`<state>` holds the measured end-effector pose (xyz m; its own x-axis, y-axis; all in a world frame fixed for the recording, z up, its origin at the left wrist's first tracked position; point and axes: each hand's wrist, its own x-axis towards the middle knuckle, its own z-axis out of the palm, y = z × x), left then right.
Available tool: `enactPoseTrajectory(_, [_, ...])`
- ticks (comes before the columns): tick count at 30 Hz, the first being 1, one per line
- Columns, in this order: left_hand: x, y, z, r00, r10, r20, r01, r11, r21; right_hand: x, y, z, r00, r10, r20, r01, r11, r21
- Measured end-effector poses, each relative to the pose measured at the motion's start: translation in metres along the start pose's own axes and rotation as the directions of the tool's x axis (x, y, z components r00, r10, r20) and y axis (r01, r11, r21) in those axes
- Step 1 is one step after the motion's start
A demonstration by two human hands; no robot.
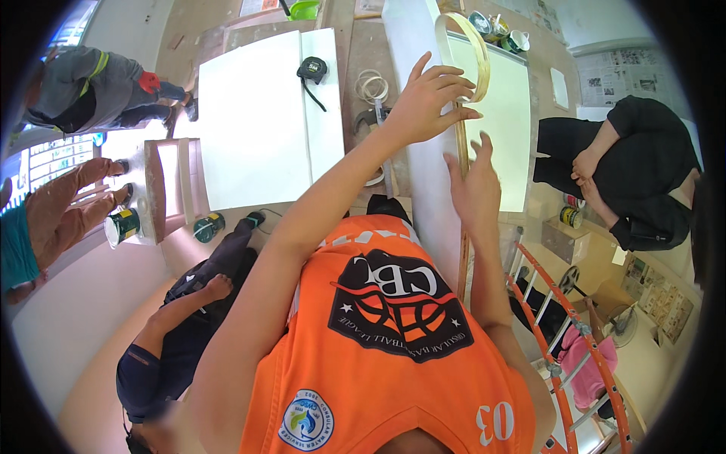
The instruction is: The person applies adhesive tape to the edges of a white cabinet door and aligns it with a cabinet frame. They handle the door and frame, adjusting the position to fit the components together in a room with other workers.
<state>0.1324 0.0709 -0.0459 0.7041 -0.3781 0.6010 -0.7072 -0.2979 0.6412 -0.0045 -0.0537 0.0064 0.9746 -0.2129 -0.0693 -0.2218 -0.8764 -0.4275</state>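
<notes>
A thin, pale wood-coloured edging strip (pixel 482 51) curls in a loop above the far part of a white board (pixel 423 163) standing on edge. Its lower length runs along the board's narrow top edge. My left hand (pixel 431 102) reaches across from the left, its fingers stretched out and apart, fingertips at the bottom of the loop. My right hand (pixel 476 185) is nearer to me over the same edge, thumb on the left and fingers on the right, spread. Whether either palm touches the board cannot be made out.
Left of the board, a white panel (pixel 253 125) carries a black tape measure (pixel 311 69); strip coils (pixel 370 86) lie beside it. Paint cans (pixel 499 32) stand at the far right. An orange ladder (pixel 563 333) is on the right. Several people stand around, one in black (pixel 650 174).
</notes>
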Motion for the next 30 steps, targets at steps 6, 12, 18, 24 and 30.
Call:
enactPoseTrajectory(6, [0.015, 0.006, 0.021, 0.949, -0.285, 0.132, 0.310, 0.918, -0.248, 0.054, -0.006, 0.020, 0.992, 0.017, 0.126, -0.014, 1.000, -0.027])
enactPoseTrajectory(12, [0.012, 0.013, 0.023, 0.877, -0.477, -0.057, 0.407, 0.801, -0.439, 0.049, -0.020, 0.030, 0.990, 0.030, 0.139, -0.040, 0.997, 0.069])
enactPoseTrajectory(18, [0.087, 0.006, -0.024, 0.637, -0.654, -0.408, 0.401, 0.734, -0.548, 0.049, -0.037, 0.017, 0.960, 0.073, 0.270, -0.092, 0.994, 0.055])
enactPoseTrajectory(24, [0.246, -0.095, -0.083, 0.821, -0.478, -0.313, 0.259, 0.799, -0.542, 0.049, -0.038, 0.020, 0.972, -0.009, 0.235, 0.004, 1.000, 0.022])
enactPoseTrajectory(30, [0.348, -0.183, -0.105, 0.822, -0.427, -0.376, 0.153, 0.803, -0.576, 0.047, -0.028, 0.017, 0.973, -0.015, 0.231, 0.006, 0.999, 0.040])
